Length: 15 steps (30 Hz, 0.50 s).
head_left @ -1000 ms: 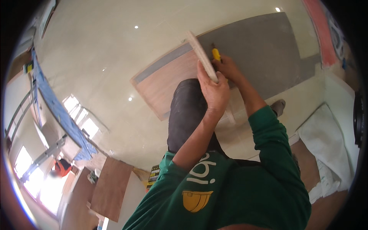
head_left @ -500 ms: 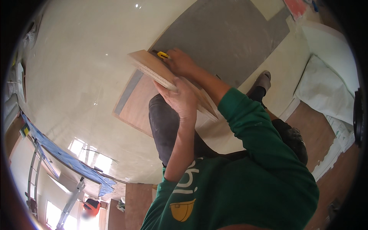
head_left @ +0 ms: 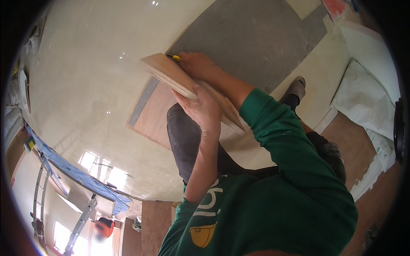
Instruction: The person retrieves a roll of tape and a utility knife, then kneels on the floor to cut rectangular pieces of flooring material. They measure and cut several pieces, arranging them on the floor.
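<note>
Left hand (head_left: 200,111) grips a board (head_left: 171,71) aimed lengthwise at 10 o'clock, partly screening a grey sheet (head_left: 252,36) toward 1 o'clock; right hand (head_left: 196,65) clasps a yellow knife (head_left: 176,57).

Green sweatshirt (head_left: 273,209) (yellow helmet print (head_left: 203,234), white lettering (head_left: 208,213) on the front) above dark trousers (head_left: 183,132).
</note>
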### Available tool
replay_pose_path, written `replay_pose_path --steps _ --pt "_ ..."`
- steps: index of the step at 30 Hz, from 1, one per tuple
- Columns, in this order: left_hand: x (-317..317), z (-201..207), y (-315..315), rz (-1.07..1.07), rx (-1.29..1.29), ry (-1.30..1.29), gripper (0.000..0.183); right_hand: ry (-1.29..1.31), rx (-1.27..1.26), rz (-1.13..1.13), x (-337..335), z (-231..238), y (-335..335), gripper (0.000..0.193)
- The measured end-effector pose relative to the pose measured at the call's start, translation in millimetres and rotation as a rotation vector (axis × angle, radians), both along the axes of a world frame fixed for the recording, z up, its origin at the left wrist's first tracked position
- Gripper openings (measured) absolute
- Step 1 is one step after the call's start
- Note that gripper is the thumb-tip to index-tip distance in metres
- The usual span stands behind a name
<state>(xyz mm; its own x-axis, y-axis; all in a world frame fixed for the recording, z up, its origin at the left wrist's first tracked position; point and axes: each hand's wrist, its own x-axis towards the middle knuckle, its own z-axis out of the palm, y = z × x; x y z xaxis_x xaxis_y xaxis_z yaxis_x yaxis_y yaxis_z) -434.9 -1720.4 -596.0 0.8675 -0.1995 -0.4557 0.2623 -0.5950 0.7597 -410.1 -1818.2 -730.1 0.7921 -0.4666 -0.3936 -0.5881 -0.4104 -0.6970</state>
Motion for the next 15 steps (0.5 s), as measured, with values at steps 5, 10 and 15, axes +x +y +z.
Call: replay_pose_path --steps 5,10,15 --pt "-1 1 -2 -0.007 0.007 -0.019 0.069 -0.01 0.009 -0.018 2 -3 0 0.026" --pt "0 1 -1 -0.036 0.043 -0.055 0.067 0.088 0.104 0.066 6 9 -7 0.033" --pt "-1 2 -2 -0.04 0.036 -0.076 0.065 0.118 0.173 0.097 11 23 -14 0.033"
